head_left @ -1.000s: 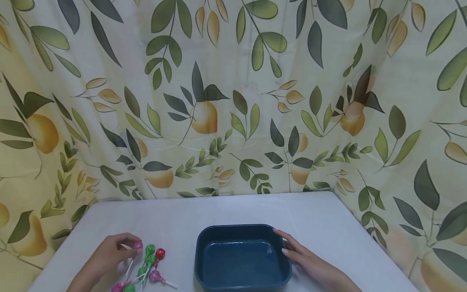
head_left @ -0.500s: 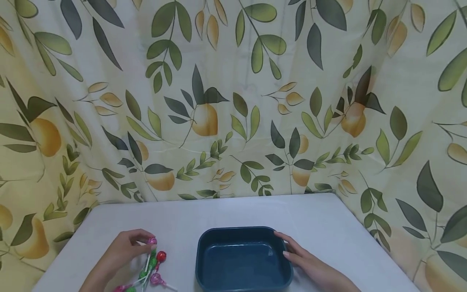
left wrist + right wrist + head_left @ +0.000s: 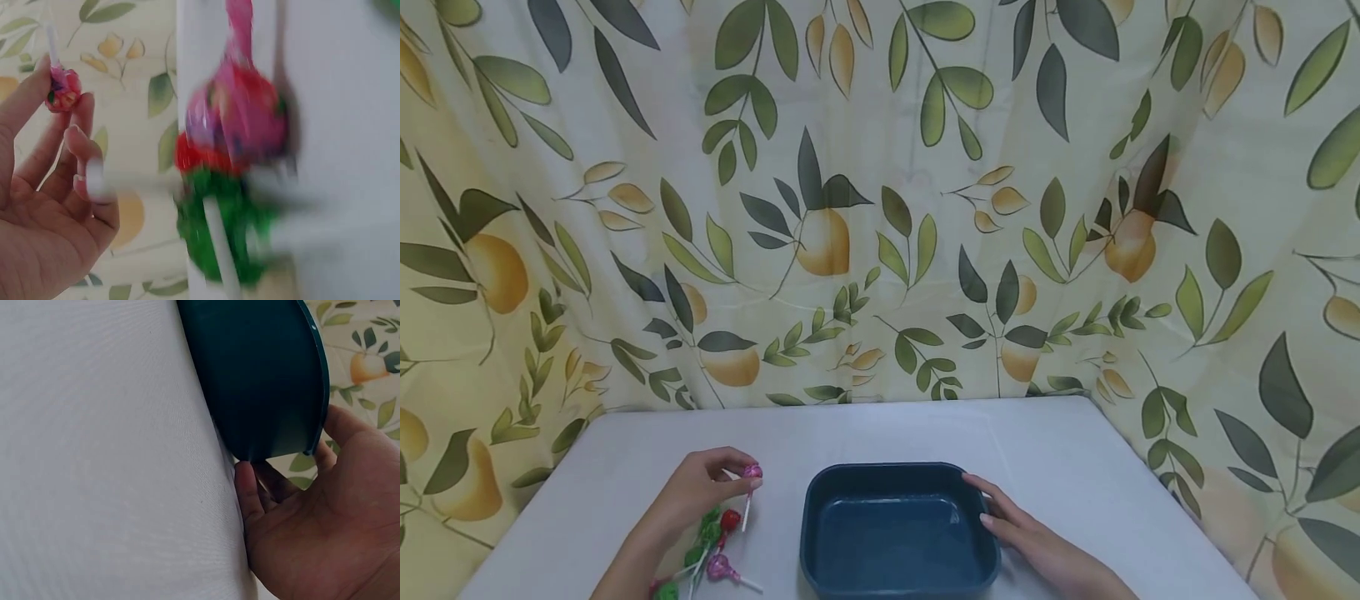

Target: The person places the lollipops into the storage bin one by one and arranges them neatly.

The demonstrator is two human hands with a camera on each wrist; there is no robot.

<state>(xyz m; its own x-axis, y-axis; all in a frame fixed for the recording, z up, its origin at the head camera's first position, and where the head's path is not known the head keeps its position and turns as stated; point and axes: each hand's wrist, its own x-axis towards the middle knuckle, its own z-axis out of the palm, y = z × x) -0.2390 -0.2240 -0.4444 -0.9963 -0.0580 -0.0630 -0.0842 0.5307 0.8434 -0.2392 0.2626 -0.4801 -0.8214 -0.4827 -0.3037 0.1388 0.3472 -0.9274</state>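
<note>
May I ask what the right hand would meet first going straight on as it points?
The right hand would first meet the glossy, dark blue, rounded rectangular container, whose right end it seems to touch.

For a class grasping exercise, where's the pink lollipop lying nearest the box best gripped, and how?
Probably by its stick, pinched from the box side: the stick points roughly that way, clear of the pile, while the head lies close to it.

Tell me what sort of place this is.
Probably an indoor tabletop setup: a white table stands before a leaf-and-fruit-print hanging cloth, with a dark blue tub and wrapped lollipops on it.
</note>
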